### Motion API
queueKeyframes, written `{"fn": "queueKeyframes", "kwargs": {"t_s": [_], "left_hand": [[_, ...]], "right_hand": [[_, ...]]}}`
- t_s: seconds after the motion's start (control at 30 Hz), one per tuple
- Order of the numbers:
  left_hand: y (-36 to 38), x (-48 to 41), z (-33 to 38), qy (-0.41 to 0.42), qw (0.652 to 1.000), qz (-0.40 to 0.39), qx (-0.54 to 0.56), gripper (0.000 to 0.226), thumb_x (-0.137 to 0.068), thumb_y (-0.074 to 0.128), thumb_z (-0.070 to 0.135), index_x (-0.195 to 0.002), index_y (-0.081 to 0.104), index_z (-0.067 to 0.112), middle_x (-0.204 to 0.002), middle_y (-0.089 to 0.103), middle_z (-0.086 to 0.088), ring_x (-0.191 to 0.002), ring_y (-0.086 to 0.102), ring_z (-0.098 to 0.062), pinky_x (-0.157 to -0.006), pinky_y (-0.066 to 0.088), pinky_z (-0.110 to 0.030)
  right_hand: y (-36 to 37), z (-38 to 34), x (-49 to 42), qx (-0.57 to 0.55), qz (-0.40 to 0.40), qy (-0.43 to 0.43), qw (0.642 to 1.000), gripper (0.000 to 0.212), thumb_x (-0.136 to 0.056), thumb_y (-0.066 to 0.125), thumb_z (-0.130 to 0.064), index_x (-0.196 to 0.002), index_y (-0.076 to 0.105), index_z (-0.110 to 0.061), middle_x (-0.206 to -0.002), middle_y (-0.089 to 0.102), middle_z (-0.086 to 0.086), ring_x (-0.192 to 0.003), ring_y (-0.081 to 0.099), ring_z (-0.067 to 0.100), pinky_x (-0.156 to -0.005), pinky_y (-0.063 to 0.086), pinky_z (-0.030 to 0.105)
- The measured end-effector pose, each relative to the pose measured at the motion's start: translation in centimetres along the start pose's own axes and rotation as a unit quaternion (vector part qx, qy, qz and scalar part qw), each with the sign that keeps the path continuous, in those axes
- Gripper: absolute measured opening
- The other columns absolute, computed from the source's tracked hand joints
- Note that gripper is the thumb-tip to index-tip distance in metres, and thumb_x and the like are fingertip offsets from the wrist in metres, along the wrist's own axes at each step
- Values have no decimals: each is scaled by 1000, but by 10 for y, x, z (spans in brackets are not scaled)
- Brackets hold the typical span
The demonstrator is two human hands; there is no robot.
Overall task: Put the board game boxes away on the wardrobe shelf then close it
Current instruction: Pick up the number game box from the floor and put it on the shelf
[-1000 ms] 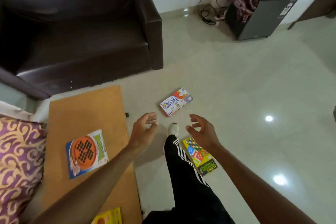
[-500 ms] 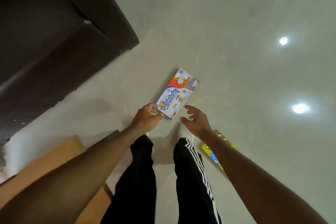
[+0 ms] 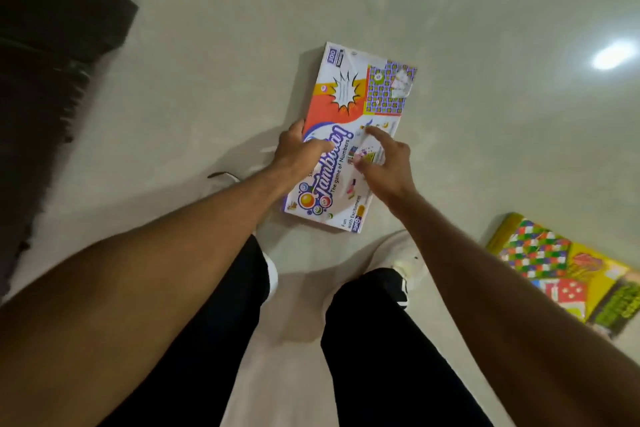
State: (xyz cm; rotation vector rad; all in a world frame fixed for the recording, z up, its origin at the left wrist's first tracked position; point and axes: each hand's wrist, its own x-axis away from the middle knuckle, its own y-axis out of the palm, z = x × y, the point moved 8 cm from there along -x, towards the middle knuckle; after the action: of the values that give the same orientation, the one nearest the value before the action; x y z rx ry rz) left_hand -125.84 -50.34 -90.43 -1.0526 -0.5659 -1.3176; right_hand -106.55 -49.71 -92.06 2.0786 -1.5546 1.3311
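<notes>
Both hands have reached the Tambola box: left hand curls fingers over its edge, right hand spreads fingers on its top; lift looks imminent.

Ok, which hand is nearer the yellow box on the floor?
Right. The right hand is over the Tambola box, up-left of the yellow box; the left hand is further left.

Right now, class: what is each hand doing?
Left hand: closed, fingers curled on the game box at its left edge.
Right hand: open, fingers over the box, holding nothing.
</notes>
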Motion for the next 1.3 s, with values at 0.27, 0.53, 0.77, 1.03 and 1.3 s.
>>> {"fn": "queueKeyframes", "kwargs": {"t_s": [0.27,0.53,0.77,1.03,1.3], "left_hand": [[-6,118,129,93,988,-92,-85,37,-78,68,9,-108,59,27,-97,72,4,-82,73,-20,-73,61,-38],[2,373,271,166,937,-218,-219,61,-80,64,0,-136,50,18,-115,61,-7,-74,70,-9,-66,59,-28],[30,588,330,236,869,-318,-297,53,-89,63,5,-138,48,18,-111,62,-5,-86,68,-15,-66,59,-28],[137,742,297,209,799,-454,-333,47,-91,62,3,-135,52,18,-119,67,-14,-106,68,-32,-69,62,-36],[318,871,230,221,718,-517,-410,46,-89,62,-2,-132,56,16,-111,68,-17,-94,70,-26,-69,62,-39]], "right_hand": [[-89,-69,131,-123,92,2,988,59,-88,61,-15,-139,44,-36,-133,34,8,-130,41,26,-110,40,45],[-231,-145,396,-199,191,21,961,66,-84,66,-8,-139,45,-35,-129,37,5,-121,35,10,-109,31,30],[-303,-157,619,-272,294,29,916,60,-88,64,-6,-138,46,-34,-129,37,4,-120,42,13,-93,42,11],[-331,-62,797,-332,446,79,828,55,-88,64,-4,-136,50,-27,-131,39,9,-116,45,14,-75,40,-2],[-373,90,927,-399,550,118,724,53,-86,65,-3,-132,54,-27,-124,41,2,-109,51,16,-71,45,5]]}}
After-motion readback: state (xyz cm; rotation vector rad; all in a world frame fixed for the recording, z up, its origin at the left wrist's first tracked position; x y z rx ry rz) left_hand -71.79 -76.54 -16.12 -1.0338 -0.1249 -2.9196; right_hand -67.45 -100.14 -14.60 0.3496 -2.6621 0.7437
